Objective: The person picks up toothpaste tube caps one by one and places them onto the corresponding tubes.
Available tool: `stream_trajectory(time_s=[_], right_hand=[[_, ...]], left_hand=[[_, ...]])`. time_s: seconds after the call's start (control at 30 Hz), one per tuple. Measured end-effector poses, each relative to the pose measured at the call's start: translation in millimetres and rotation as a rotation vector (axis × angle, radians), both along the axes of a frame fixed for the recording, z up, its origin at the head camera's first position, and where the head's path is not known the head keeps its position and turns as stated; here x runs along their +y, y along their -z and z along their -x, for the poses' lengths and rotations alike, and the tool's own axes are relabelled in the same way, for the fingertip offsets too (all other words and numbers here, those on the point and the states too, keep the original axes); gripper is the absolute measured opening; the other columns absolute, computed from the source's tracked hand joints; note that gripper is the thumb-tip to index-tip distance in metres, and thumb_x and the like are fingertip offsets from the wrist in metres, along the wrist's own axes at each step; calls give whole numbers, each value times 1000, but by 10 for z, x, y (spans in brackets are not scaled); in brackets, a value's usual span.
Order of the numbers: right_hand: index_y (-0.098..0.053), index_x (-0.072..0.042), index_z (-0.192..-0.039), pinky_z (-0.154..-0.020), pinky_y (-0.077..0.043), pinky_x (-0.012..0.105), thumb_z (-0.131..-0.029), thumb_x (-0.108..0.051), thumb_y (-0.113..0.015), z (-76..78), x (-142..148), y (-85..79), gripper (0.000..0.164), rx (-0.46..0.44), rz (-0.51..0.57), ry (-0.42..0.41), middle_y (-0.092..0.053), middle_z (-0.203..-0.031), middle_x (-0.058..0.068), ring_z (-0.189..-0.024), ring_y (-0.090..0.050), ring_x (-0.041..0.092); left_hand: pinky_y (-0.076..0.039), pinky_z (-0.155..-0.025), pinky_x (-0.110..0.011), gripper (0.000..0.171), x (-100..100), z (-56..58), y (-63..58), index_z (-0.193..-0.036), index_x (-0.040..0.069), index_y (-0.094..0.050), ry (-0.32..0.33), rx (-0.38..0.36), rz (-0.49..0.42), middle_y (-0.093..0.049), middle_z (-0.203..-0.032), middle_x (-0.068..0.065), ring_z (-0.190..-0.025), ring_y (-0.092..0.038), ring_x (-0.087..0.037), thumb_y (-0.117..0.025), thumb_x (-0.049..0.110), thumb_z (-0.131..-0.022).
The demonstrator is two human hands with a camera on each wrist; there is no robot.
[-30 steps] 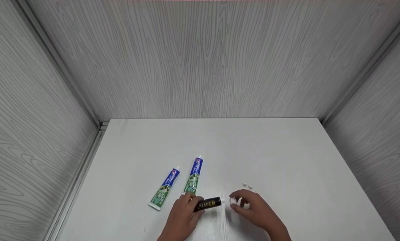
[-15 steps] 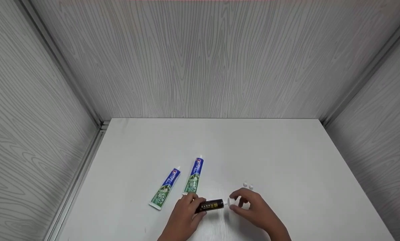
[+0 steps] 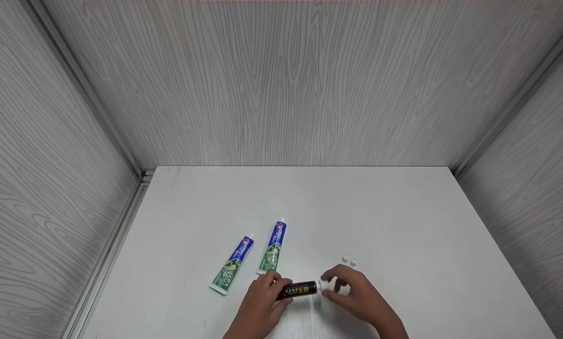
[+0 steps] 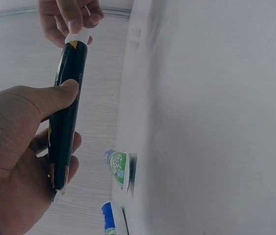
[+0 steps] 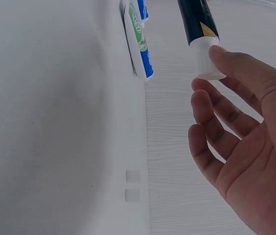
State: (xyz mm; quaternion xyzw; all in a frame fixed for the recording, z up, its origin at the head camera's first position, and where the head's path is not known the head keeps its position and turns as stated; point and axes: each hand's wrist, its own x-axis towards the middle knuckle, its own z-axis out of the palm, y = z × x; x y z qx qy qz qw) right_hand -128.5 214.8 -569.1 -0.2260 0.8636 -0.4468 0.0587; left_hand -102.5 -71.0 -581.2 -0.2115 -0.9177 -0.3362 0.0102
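My left hand [image 3: 261,301] grips a black toothpaste tube [image 3: 301,288] with yellow lettering, thumb on one side and fingers behind it. The tube is held above the table, its nozzle end pointing right. At that end my right hand [image 3: 357,294] pinches a white cap [image 5: 205,59] between thumb and index finger. In the right wrist view the cap sits against the tube's end, its other fingers loosely bent. How far the cap is threaded cannot be seen.
Two blue-and-green toothpaste tubes, a left one [image 3: 232,266] and a right one [image 3: 272,247], lie uncapped on the white table [image 3: 380,212]. Two small white caps [image 3: 349,261] lie beyond my right hand. Grey wood-grain panels [image 3: 281,84] enclose the back and sides.
The white cap and the black tube's nozzle were apart a second ago. Both came together, the tube shifting slightly right, and the cap now covers the nozzle.
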Motion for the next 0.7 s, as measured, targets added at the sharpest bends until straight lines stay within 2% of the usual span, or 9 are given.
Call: stream_trajectory(time_s=[0.33, 0.57, 0.7], right_hand=[[-72, -29, -117, -85, -57, 42, -96, -25, -81, -22, -22, 18, 23, 5, -7, -26, -73, -113, -11, -87, -66, 6], [-73, -28, -115, -84, -58, 42, -96, -26, -81, -24, -28, 28, 20, 2, -24, -27, -73, -110, -12, -87, -66, 4], [-74, -28, -115, -84, -58, 41, -96, -26, -81, -28, -35, 36, 20, -8, -23, -27, -73, -109, -12, -87, -66, 4]], left_hand=[[-50, -92, -44, 29, 31, -15, -53, -126, 17, -73, 11, -8, 13, -60, -116, 3, -102, -56, -14, -77, 24, -99], [-50, -89, -42, 27, 26, -20, -42, -124, 16, -73, 25, 25, 15, -60, -115, 3, -100, -56, -14, -78, 24, -98], [-49, -90, -42, 28, 30, -17, -33, -125, 17, -73, 24, 1, 16, -59, -115, 4, -100, -55, -13, -77, 24, -98]])
